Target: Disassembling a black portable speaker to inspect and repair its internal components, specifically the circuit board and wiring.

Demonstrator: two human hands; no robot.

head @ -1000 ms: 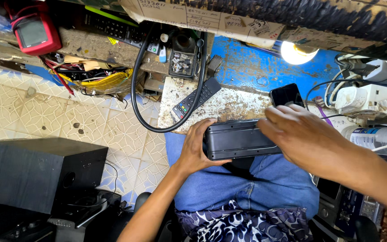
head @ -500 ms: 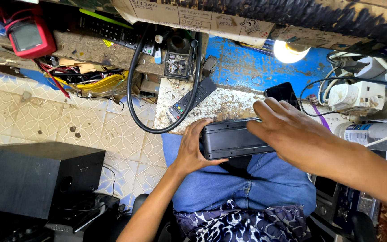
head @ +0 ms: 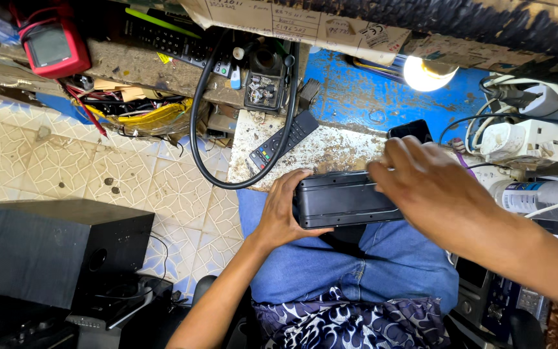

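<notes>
Both hands: on black box point(head: 347, 199), over lap.
Left hand point(head: 284, 210): wrapped round its end.
Right hand point(head: 421, 184): fingers spread flat on top.
Casing: closed, unopened.

This is a cramped electronics repair workshop. Just beyond the fingers point(head: 414, 155) lies a stained, scarred workbench point(head: 330, 145) with a remote control point(head: 284, 140) and a bare lit bulb point(head: 424, 73). Farther off sit a red multimeter point(head: 51, 46), tangled wires point(head: 130, 110) and power adapters point(head: 524, 139); a black speaker box point(head: 53, 249) stands on the tiled floor point(head: 66, 168).
</notes>
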